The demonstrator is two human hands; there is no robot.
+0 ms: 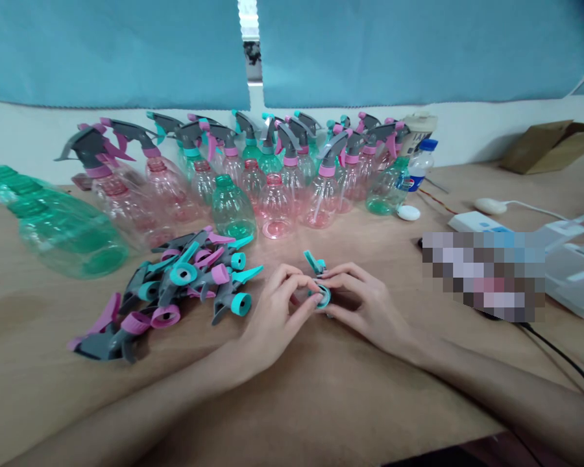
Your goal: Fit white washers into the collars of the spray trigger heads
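Observation:
Both hands meet over the table around one trigger spray head [325, 297] with a teal collar and teal trigger. My right hand [370, 305] holds it between thumb and fingers, with the collar's opening facing me. From the other side, the thumb and index finger of my left hand [275, 314] pinch at the collar's rim; whether a small part sits between those fingertips I cannot tell. Most of the grey body is hidden by the fingers. Left of my left hand lies a heap of loose spray heads [182, 275], grey with pink or teal parts.
Behind stand several clear pink and green bottles, some with spray heads, others open, like the green bottle [233, 211]. More green bottles [68, 227] lean at far left. At right are a Pepsi bottle [421, 168], a white lid [409, 213], a blurred-out device [484, 275], cables and a cardboard box [547, 148].

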